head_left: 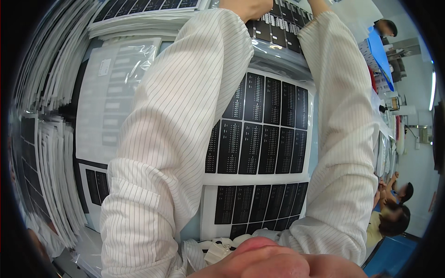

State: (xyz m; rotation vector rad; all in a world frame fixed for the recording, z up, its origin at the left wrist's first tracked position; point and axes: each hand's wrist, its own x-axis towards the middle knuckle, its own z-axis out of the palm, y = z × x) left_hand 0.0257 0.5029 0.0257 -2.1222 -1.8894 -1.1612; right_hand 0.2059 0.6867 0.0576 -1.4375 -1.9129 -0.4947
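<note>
Far bundle [277,33]: glossy black-panelled sheets lay between the two wrists; the upper edge cut the bundle off, and glare made its pale marks hard to read.
Left hand [252,6]: it was at the bundle's left side, cropped by the upper edge; its fingertips were out of sight, so whether it gripped anything could not be told.
Right hand [318,5]: little more than the wrist showed, near the bundle's right side; its state could not be told either.
Left sleeve [171,120]: white with thin dark stripes, it crossed the left part of the middle sheet and hid some panels.
Right sleeve [345,129]: of the same cloth, it ran along the right of the sheets.
Middle sheet [259,124]: rows of black panels faced up, their fine print too small to make out.
Near sheet [252,204]: similar panels, the lowest row partly covered by the person's face at the lower edge.
Surface [191,227]: it showed only in pale bluish strips between papers.
Left side: a pack in cloudy plastic [116,102] veiled what lay inside; beyond it, paper stacks [54,178] bent into the dark rim.
Right side: co-workers [394,217] appeared small and partly hidden.
</note>
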